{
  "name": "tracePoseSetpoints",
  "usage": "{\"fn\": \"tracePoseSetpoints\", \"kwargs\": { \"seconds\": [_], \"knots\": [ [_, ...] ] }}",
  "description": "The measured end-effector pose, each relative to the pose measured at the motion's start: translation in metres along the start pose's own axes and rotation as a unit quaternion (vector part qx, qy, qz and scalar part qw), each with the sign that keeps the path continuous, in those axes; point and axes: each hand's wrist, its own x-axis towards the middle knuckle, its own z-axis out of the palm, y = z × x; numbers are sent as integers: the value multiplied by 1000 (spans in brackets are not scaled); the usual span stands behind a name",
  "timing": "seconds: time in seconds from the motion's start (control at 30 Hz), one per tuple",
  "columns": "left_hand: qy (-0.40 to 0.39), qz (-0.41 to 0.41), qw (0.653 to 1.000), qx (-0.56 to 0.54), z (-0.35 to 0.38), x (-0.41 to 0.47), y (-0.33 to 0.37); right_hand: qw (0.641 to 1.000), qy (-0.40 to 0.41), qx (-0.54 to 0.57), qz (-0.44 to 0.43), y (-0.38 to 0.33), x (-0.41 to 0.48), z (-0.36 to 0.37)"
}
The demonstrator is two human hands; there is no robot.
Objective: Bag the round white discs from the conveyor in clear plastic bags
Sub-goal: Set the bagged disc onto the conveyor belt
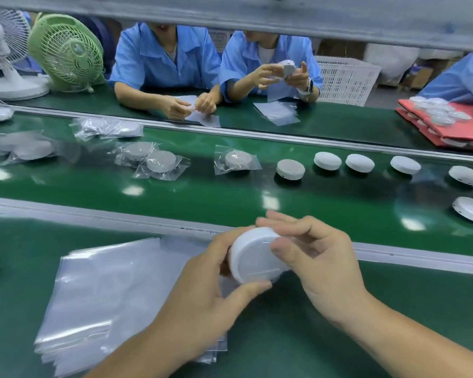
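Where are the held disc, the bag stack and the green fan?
held disc (253,257), head view, middle of its flat face.
bag stack (107,290), head view, middle of the top bag.
green fan (66,50), head view, front grille.

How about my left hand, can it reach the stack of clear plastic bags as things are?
Probably yes: the stack of clear plastic bags lies right beneath the left hand, nothing between. It grips the round white disc, but the right hand holds that too.
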Motion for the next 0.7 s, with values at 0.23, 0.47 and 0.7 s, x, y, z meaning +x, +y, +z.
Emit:
{"fn": "tracePoseSetpoints", "kwargs": {
  "seconds": [0.23,0.47,0.7],
  "knots": [
    [65,8,995,-69,3,-5,-1,996,-56,-15,71,-7,11,-7],
    [-5,31,998,-57,2,2,-1,978,-159,-72,116,1,11,-6],
    [-150,43,934,322,-39,10,-30,890,87,-444,-59,15,137,-83]
  ]
}}
